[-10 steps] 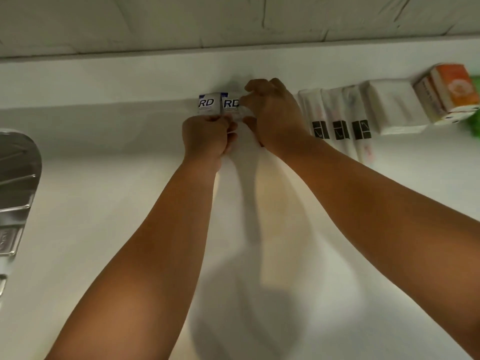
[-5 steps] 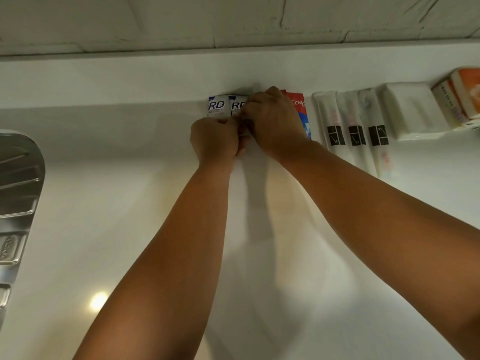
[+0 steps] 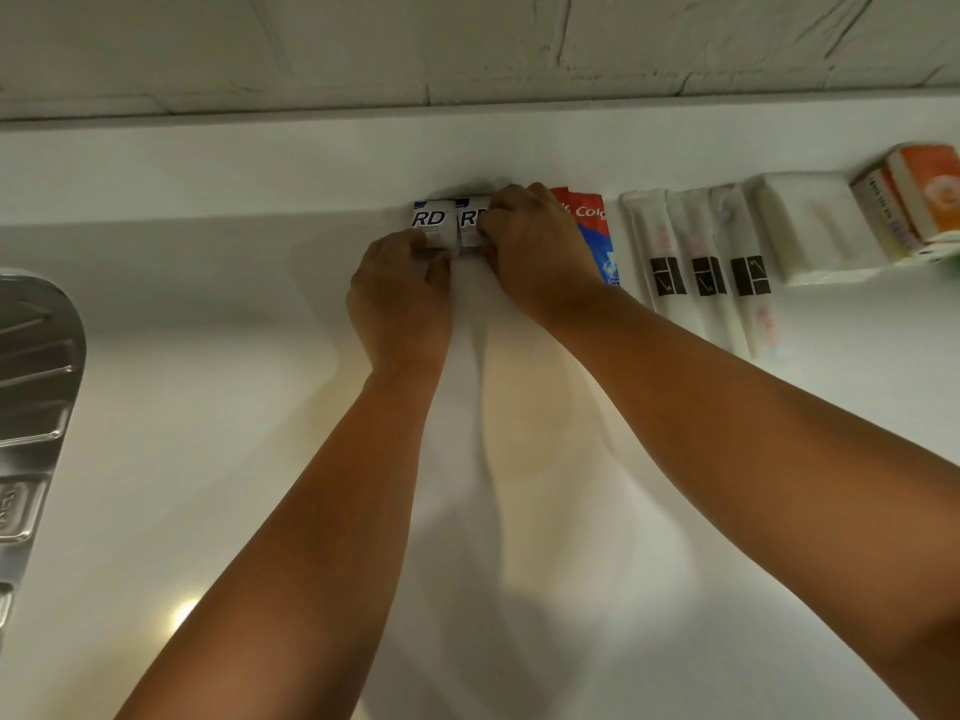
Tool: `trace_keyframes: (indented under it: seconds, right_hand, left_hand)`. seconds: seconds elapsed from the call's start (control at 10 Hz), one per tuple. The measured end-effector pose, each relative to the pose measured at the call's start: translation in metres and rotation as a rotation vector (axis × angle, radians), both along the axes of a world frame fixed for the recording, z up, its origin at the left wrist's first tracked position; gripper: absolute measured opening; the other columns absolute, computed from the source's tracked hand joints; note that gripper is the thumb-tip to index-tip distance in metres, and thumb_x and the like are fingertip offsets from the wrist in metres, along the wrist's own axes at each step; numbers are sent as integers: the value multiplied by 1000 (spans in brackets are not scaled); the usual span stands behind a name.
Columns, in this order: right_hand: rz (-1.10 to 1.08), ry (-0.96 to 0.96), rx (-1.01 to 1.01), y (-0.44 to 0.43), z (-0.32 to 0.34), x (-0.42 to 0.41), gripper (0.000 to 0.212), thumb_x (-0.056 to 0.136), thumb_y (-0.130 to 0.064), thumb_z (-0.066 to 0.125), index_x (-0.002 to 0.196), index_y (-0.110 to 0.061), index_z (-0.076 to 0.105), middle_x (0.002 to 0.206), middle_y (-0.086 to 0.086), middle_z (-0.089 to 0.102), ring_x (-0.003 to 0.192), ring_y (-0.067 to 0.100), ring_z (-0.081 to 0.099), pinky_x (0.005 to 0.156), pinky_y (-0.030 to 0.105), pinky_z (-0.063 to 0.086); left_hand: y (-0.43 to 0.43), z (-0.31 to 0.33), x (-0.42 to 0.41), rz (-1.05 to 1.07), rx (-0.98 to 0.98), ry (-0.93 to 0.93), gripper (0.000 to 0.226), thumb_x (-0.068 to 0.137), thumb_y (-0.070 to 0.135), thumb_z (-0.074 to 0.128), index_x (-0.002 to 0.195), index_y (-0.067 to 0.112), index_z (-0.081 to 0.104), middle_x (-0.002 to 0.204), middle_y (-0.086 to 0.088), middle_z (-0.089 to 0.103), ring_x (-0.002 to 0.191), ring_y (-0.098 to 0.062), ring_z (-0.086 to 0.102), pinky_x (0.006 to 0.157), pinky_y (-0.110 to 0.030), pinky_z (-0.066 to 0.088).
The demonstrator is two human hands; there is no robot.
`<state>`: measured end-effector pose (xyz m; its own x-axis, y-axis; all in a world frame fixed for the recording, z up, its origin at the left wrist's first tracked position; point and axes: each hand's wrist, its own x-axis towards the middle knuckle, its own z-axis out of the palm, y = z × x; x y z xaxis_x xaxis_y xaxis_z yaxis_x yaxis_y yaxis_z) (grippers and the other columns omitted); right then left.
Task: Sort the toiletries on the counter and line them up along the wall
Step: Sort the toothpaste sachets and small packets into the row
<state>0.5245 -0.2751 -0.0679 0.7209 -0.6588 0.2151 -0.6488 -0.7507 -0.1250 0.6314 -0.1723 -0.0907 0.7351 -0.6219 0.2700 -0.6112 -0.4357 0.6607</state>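
White counter (image 3: 208,459) runs back to a low upstand under a rough plastered wall (image 3: 467,44). Your left hand (image 3: 400,298) curls its fingers onto the near end of the first RD box (image 3: 432,228), which stands against the upstand just beyond your knuckles. Your right hand (image 3: 535,246) sits close beside the left, fingers bent over the second RD box (image 3: 469,224). It seems to pinch that box, though the knuckles hide the grip. The two boxes touch side by side. Just right of your right hand lies a Colgate tube (image 3: 592,236), then three long white packets (image 3: 701,252), a white folded pack (image 3: 810,226) and an orange box (image 3: 924,194), all along the upstand. Well left of your left hand is a steel drainer (image 3: 36,381).
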Motion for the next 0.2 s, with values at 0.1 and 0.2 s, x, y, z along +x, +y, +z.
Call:
trace_keyframes:
  seconds: [0.1, 0.2]
  right_hand:
    - [-21, -6, 37, 5, 6, -1, 24, 95, -17, 59, 117, -9, 65, 121, 10, 61, 109, 27, 54, 93, 35, 49]
    - [-32, -66, 37, 21, 11, -9, 29, 94, -19, 60, 121, -9, 64, 125, 9, 60, 115, 28, 53, 98, 37, 47]
  left_hand:
    - [0, 1, -2, 9, -13, -4, 29, 88, 31, 66, 116, 24, 70, 116, 4, 71, 106, -16, 65, 87, -22, 42]
    - [2, 1, -2, 22, -68, 49, 29, 88, 31, 66, 115, 22, 69, 117, 3, 69, 105, -16, 64, 85, -15, 37]
